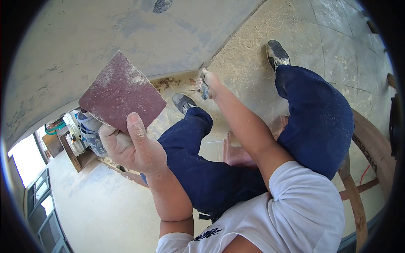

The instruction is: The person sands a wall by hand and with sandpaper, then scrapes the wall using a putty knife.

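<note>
My left hand (137, 149) pinches a square of dark red sandpaper (122, 90), with the thumb on its front face. Pale dust clings to the paper, mostly near its top and right edges. Farther out, my right hand (207, 84) is closed around the handle of a small tool (204, 91). The tool's thin end points toward the base of the wall (168, 50); its exact shape is too small to tell. Both hands look dusty.
Dust and crumbs lie on the tiled floor (253, 55) along the wall. Stacked buckets (93, 135) stand at the left beside a wooden frame (71, 154). A reddish plastic object (236, 152) sits between my legs. Curved wooden parts (371, 147) are at the right.
</note>
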### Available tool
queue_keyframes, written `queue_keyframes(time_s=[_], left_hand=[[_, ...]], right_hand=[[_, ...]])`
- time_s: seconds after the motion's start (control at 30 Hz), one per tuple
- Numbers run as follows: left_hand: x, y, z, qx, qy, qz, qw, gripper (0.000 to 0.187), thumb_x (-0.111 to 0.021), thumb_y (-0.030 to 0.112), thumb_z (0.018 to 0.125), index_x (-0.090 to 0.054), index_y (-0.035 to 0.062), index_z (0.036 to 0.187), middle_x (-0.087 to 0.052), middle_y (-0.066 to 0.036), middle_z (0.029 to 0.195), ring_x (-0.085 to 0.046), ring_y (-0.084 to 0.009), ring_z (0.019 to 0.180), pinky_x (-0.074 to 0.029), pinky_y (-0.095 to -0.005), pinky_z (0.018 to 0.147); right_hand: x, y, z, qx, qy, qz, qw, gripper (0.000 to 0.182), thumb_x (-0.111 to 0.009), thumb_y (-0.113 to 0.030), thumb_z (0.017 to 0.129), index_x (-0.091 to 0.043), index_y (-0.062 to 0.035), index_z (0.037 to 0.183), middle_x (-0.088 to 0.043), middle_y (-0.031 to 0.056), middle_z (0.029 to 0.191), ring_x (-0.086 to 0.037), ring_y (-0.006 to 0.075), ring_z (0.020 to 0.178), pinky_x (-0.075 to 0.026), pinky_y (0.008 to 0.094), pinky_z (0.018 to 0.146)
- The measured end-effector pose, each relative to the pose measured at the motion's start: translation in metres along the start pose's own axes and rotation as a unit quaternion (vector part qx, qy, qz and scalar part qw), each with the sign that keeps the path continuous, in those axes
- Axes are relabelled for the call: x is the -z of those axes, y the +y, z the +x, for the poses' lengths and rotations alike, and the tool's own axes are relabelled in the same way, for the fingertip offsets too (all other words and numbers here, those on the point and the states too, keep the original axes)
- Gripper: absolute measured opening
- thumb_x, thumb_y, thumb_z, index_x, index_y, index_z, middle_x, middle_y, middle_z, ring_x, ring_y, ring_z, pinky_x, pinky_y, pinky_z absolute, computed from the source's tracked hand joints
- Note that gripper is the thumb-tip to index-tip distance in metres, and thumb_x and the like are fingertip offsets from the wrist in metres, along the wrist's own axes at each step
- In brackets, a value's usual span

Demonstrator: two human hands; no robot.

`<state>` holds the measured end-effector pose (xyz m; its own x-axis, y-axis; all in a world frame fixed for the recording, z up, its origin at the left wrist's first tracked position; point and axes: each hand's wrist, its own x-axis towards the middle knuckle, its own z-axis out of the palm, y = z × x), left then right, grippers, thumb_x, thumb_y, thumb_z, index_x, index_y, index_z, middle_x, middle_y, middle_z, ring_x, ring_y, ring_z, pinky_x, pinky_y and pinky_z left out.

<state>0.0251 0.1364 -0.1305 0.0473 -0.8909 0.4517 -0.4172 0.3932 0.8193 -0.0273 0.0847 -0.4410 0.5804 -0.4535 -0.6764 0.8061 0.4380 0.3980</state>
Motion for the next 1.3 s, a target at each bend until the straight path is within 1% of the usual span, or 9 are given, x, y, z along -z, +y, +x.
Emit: queue_keyframes(time_s=[0.4,0.47,0.6,0.67,0.8,1.0,1.1,1.2,1.3], left_hand=[[-0.001,-0.002,0.005,-0.013,0.012,-0.031,0.999,0.014,-0.053,0.0,0.09,-0.052,-0.0004,0.104,-0.062,-0.013,0.101,-0.061,-0.0139,0.089,-0.05,-0.0278,0.084],[0.0,0.0,0.003,0.001,-0.006,-0.006,1.0,0.015,-0.053,-0.001,0.09,-0.052,-0.0011,0.105,-0.062,-0.013,0.101,-0.06,-0.0136,0.088,-0.049,-0.0272,0.084],[0.001,-0.008,0.006,-0.019,0.015,0.091,0.996,0.014,-0.054,-0.002,0.088,-0.049,-0.0017,0.101,-0.062,-0.016,0.1,-0.061,-0.0144,0.089,-0.05,-0.0283,0.081],[-0.001,-0.001,0.004,0.01,0.029,-0.008,0.999,0.016,-0.055,-0.002,0.087,-0.05,-0.0022,0.102,-0.062,-0.015,0.099,-0.061,-0.0147,0.088,-0.05,-0.0276,0.081],[0.004,-0.008,-0.001,-0.04,-0.015,0.03,0.999,0.015,-0.053,-0.002,0.089,-0.052,-0.0016,0.104,-0.062,-0.014,0.102,-0.061,-0.0153,0.089,-0.05,-0.0288,0.083],[0.005,-0.007,0.001,-0.012,-0.024,0.026,0.999,0.016,-0.054,-0.002,0.089,-0.051,-0.0019,0.104,-0.062,-0.014,0.101,-0.061,-0.0153,0.089,-0.05,-0.0282,0.083],[0.004,-0.011,0.002,0.002,0.016,0.046,0.999,0.011,-0.057,0.001,0.089,-0.048,-0.0003,0.096,-0.062,-0.016,0.099,-0.061,-0.0148,0.083,-0.05,-0.0253,0.078],[0.002,-0.013,-0.004,0.029,0.018,0.05,0.998,0.011,-0.056,0.0,0.089,-0.048,-0.0008,0.096,-0.061,-0.017,0.099,-0.062,-0.0152,0.085,-0.051,-0.0253,0.076],[0.014,-0.027,-0.008,-0.02,-0.005,0.14,0.99,0.011,-0.055,-0.001,0.089,-0.047,-0.0015,0.097,-0.061,-0.018,0.1,-0.062,-0.0152,0.086,-0.051,-0.0254,0.075]], right_hand=[[-0.009,-0.003,-0.009,-0.017,-0.041,0.014,0.999,0.04,-0.032,-0.043,0.1,-0.034,-0.0112,0.075,-0.034,-0.0005,0.055,-0.035,0.0119,0.041,-0.031,0.0284,0.037],[0.007,-0.01,0.019,-0.017,-0.002,0.042,0.999,0.039,-0.033,-0.042,0.1,-0.036,-0.0119,0.076,-0.035,-0.0004,0.054,-0.034,0.0118,0.04,-0.031,0.0283,0.036],[0.0,-0.011,0.003,-0.033,-0.071,0.043,0.996,0.037,-0.034,-0.04,0.1,-0.037,-0.0123,0.076,-0.035,-0.0007,0.053,-0.034,0.0118,0.039,-0.031,0.0285,0.036],[0.004,-0.011,0.007,0.035,0.013,-0.033,0.999,0.037,-0.035,-0.04,0.099,-0.037,-0.0119,0.075,-0.034,-0.0015,0.052,-0.033,0.012,0.038,-0.031,0.0285,0.035],[0.014,-0.015,0.014,-0.015,-0.032,0.028,0.999,0.038,-0.036,-0.041,0.099,-0.036,-0.0115,0.075,-0.033,-0.0018,0.051,-0.033,0.0114,0.038,-0.031,0.0278,0.035],[0.014,-0.009,0.021,-0.02,-0.009,0.093,0.995,0.039,-0.036,-0.043,0.099,-0.036,-0.012,0.076,-0.034,-0.0017,0.053,-0.034,0.0108,0.038,-0.031,0.0268,0.035],[0.027,0.005,0.016,-0.049,-0.11,0.1,0.988,0.037,-0.037,-0.044,0.098,-0.035,-0.0126,0.078,-0.034,-0.0014,0.054,-0.034,0.0107,0.04,-0.031,0.0266,0.036],[0.026,-0.001,0.037,0.009,0.011,0.084,0.996,0.033,-0.036,-0.042,0.099,-0.036,-0.0139,0.082,-0.035,-0.0015,0.054,-0.035,0.0112,0.04,-0.031,0.0266,0.036],[0.02,0.012,0.026,0.014,-0.005,0.056,0.998,0.03,-0.037,-0.041,0.099,-0.036,-0.0138,0.084,-0.035,-0.0011,0.054,-0.035,0.0122,0.039,-0.032,0.0277,0.036]])
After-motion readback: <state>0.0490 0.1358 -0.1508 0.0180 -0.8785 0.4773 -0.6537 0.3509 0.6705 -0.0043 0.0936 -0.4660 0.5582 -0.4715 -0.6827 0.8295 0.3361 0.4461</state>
